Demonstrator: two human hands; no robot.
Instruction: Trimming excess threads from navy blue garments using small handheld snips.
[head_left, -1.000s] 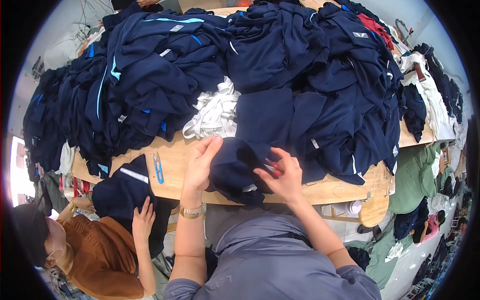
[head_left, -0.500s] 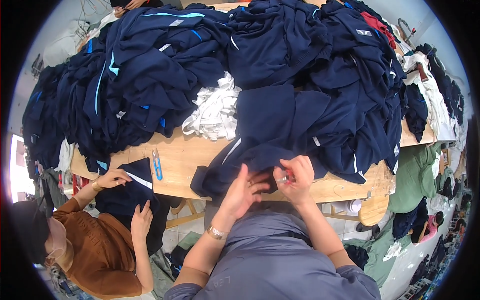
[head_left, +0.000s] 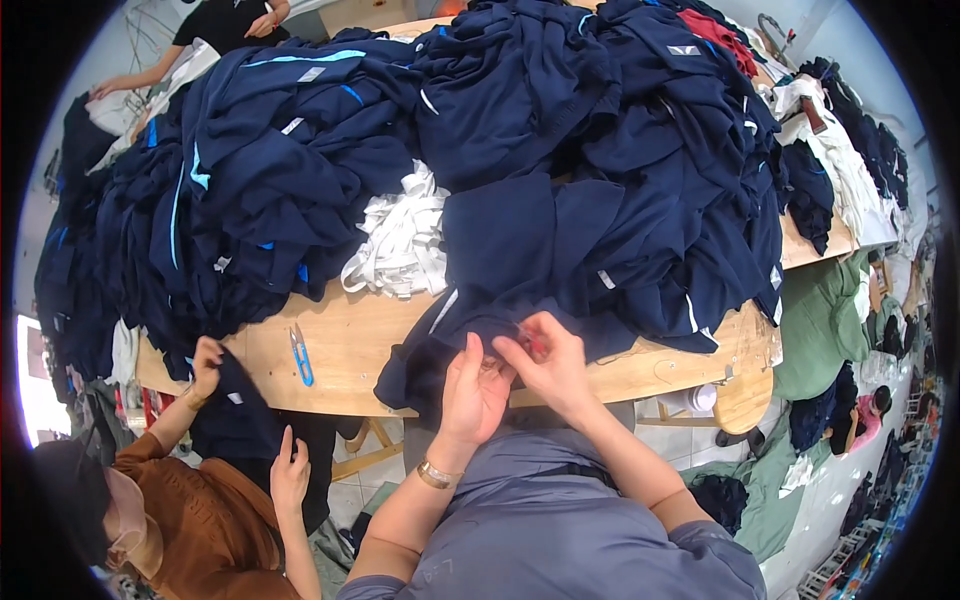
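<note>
Both hands meet over a dark navy garment [head_left: 425, 365] at the table's near edge. My right hand [head_left: 553, 365] is closed on small red-handled snips [head_left: 538, 346], mostly hidden by the fingers and slightly blurred. Its fingertips point toward my left hand [head_left: 476, 392], which is turned palm inward with the thumb raised apart from the fingers. I see nothing held in the left hand; its fingertips are partly hidden where the hands meet. The garment lies bunched just beyond and below the hands, with a white stripe on its left part.
Navy garments [head_left: 520, 100] are heaped across the wooden table [head_left: 350, 345]. A bundle of white strips [head_left: 400, 240] lies before the heap, with blue snips [head_left: 301, 357] nearer left. A co-worker in brown [head_left: 205, 510] handles navy cloth at left; another person [head_left: 235, 22] stands across the table.
My hands have come together and shifted slightly left, the right one now touching or nearly touching the left. The whole view has shifted a little. The co-worker at left has lifted the cloth.
</note>
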